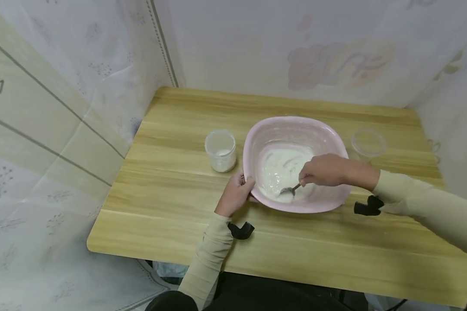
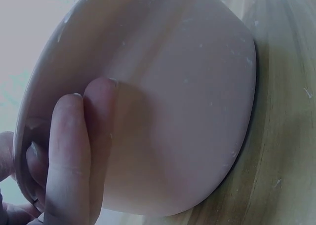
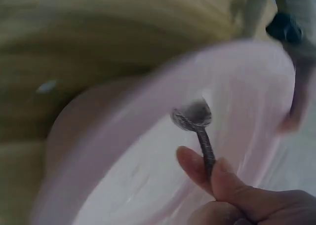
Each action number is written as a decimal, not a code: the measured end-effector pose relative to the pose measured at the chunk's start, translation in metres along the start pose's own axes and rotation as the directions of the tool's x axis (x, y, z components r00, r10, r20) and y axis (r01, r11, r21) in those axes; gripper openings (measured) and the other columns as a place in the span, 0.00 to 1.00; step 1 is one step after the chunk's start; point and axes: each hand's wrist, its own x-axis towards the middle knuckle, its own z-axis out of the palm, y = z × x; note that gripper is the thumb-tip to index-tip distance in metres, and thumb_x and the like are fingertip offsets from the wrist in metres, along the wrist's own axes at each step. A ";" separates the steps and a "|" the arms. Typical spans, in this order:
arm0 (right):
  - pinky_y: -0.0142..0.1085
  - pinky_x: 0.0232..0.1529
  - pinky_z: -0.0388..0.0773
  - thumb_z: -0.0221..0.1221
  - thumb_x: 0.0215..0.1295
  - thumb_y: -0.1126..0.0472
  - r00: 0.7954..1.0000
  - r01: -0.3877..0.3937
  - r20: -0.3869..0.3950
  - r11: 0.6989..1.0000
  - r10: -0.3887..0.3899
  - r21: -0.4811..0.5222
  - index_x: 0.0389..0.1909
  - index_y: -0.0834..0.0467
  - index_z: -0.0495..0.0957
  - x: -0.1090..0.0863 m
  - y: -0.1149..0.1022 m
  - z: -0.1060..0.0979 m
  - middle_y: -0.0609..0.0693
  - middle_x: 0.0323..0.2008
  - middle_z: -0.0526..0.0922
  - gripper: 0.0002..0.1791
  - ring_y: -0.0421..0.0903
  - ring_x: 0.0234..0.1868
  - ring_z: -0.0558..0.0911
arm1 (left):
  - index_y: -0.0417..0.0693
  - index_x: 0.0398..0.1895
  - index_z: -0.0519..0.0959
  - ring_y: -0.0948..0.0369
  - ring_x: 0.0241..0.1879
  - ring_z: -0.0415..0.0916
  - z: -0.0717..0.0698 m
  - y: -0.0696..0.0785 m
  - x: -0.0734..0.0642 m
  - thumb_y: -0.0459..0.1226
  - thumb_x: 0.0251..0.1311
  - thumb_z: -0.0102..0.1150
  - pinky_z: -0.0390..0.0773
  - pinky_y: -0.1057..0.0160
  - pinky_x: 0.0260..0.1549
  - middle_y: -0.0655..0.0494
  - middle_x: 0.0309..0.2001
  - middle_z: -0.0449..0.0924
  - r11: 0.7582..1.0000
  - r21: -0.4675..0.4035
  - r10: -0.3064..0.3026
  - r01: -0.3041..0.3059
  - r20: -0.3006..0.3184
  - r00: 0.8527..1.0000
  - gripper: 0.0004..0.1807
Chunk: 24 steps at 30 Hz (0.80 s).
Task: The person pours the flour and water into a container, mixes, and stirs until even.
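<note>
A pink plastic basin [image 1: 295, 207] on the table holds a wet white mixture [image 1: 280, 168] spread over its bottom. My right hand [image 1: 327, 169] pinches the handle of a metal spoon [image 1: 288, 190], whose bowl is down at the mixture near the basin's front left. In the right wrist view the spoon [image 3: 193, 114] shows white smears, with thumb and finger on its handle. My left hand [image 1: 234, 194] grips the basin's left rim, thumb on top. Seen from the left wrist, its fingers [image 2: 71, 146] lie under the rim against the basin's outer wall [image 2: 182, 106].
Left of the basin stands a clear plastic cup [image 1: 221, 151] with white stuff in its bottom. Another clear container [image 1: 367, 143] stands to the right, behind my right forearm. The wooden table [image 1: 159, 207] is enclosed by patterned curtains [image 1: 233, 43] at the back and sides.
</note>
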 end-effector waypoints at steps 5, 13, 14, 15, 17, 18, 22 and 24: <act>0.39 0.33 0.74 0.53 0.80 0.58 0.979 -0.093 -0.179 0.995 0.099 0.041 0.43 0.52 0.86 -0.008 0.037 -0.019 0.48 0.35 0.87 0.13 0.41 0.29 0.74 | 0.26 0.66 0.69 0.61 0.26 0.87 -0.003 0.001 -0.001 0.34 0.74 0.42 0.92 0.50 0.35 0.21 0.43 0.83 1.000 0.020 0.010 -0.010 -0.017 1.000 0.24; 0.43 0.24 0.76 0.53 0.79 0.62 0.925 -0.089 -0.379 0.970 -0.004 -0.227 0.40 0.56 0.85 0.019 0.068 -0.025 0.51 0.22 0.80 0.12 0.46 0.22 0.74 | 0.27 0.68 0.68 0.61 0.29 0.88 -0.001 0.002 -0.004 0.33 0.73 0.43 0.92 0.51 0.36 0.22 0.45 0.82 1.000 -0.001 0.023 -0.023 -0.007 1.000 0.25; 0.42 0.22 0.76 0.53 0.79 0.62 0.925 -0.098 -0.379 0.963 -0.005 -0.252 0.41 0.56 0.86 0.021 0.069 -0.025 0.52 0.22 0.80 0.12 0.47 0.21 0.74 | 0.27 0.68 0.68 0.61 0.29 0.88 -0.001 0.002 -0.005 0.34 0.73 0.43 0.92 0.51 0.36 0.22 0.45 0.82 1.000 0.000 0.022 -0.022 -0.006 1.000 0.25; 0.41 0.20 0.75 0.52 0.78 0.63 0.927 -0.104 -0.375 0.952 -0.012 -0.287 0.40 0.56 0.86 0.021 0.069 -0.024 0.52 0.21 0.80 0.12 0.46 0.21 0.74 | 0.27 0.68 0.68 0.61 0.29 0.88 0.000 0.002 -0.006 0.34 0.72 0.43 0.92 0.50 0.37 0.22 0.45 0.83 1.000 0.001 0.021 -0.021 -0.004 1.000 0.25; 0.39 0.15 0.70 0.53 0.76 0.65 0.934 -0.112 -0.357 0.928 -0.024 -0.354 0.37 0.56 0.84 0.019 0.069 -0.023 0.51 0.19 0.78 0.11 0.46 0.18 0.71 | 0.28 0.68 0.68 0.61 0.29 0.87 0.000 0.002 -0.009 0.34 0.72 0.44 0.92 0.50 0.37 0.23 0.44 0.83 1.000 0.006 0.019 -0.019 -0.006 1.000 0.25; 0.37 0.14 0.66 0.53 0.75 0.66 0.940 -0.113 -0.340 0.919 -0.024 -0.379 0.35 0.57 0.83 0.016 0.068 -0.023 0.51 0.18 0.76 0.11 0.46 0.17 0.69 | 0.28 0.68 0.68 0.62 0.29 0.87 0.000 0.002 -0.010 0.34 0.72 0.44 0.92 0.50 0.36 0.24 0.44 0.83 1.000 0.012 0.019 -0.018 -0.009 1.000 0.25; 0.36 0.15 0.63 0.52 0.70 0.68 0.966 -0.110 -0.258 0.902 -0.002 -0.418 0.25 0.56 0.74 -0.005 0.057 -0.021 0.50 0.17 0.70 0.13 0.46 0.17 0.65 | 0.28 0.67 0.69 0.63 0.29 0.87 0.000 0.005 -0.015 0.34 0.71 0.44 0.92 0.53 0.34 0.24 0.44 0.84 1.000 0.021 0.020 -0.019 -0.028 0.999 0.25; 0.39 0.16 0.67 0.52 0.70 0.66 0.976 -0.113 -0.215 0.918 0.031 -0.380 0.25 0.55 0.74 -0.016 0.047 -0.020 0.49 0.19 0.71 0.12 0.46 0.19 0.68 | 0.28 0.67 0.70 0.63 0.29 0.86 -0.002 0.007 -0.018 0.34 0.72 0.43 0.92 0.53 0.34 0.24 0.44 0.84 1.000 0.024 0.019 -0.018 -0.038 0.999 0.25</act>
